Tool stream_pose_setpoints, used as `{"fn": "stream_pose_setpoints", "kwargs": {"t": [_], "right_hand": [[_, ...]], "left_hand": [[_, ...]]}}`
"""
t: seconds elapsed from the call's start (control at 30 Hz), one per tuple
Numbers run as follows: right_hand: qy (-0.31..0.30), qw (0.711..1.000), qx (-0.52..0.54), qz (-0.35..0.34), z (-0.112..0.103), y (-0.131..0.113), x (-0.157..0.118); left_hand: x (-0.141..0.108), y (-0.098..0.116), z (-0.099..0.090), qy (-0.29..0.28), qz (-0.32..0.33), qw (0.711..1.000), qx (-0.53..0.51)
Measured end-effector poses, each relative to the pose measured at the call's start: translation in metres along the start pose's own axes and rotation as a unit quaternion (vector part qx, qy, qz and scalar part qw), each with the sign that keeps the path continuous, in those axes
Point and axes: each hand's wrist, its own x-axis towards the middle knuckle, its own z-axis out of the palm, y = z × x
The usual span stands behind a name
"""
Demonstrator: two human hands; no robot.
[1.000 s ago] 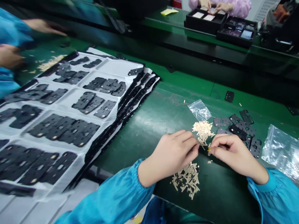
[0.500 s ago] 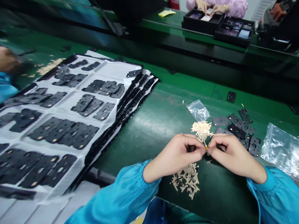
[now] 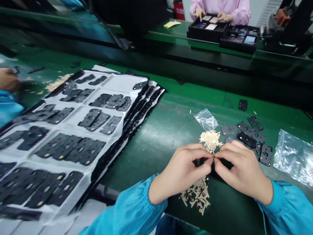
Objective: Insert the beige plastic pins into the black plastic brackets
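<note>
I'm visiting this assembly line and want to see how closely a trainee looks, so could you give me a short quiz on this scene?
1. What do the left hand and right hand pinch between them?
2. True or false: the pale strips lie in a single pile.
3. What lies in the compartments of the white sheet? A) clear plastic bags B) black perforated plates C) pale strips

Key:
1. A tiny gold-coloured piece, too small to identify further.
2. False: one pile lies beyond the hands, another nearer the person.
3. B.
</note>
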Motion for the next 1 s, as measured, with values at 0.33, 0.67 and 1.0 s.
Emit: {"fn": "stream_pose_setpoints", "kwargs": {"t": [0.33, 0.67, 1.0], "right_hand": [[-0.068, 0.986, 0.14, 0.058, 0.002, 0.001, 0.007], [-0.07, 0.995, -0.068, 0.025, 0.001, 0.012, 0.002], [0.124, 0.98, -0.075, -0.136, 0.007, -0.008, 0.0]], "left_hand": [[0.0, 0.005, -0.021, -0.113, 0.015, 0.993, 0.018], [-0.006, -0.007, -0.025, -0.02, -0.17, 0.963, -0.209], [0.0, -0.014, 0.006, 0.013, -0.217, 0.891, -0.399]]}}
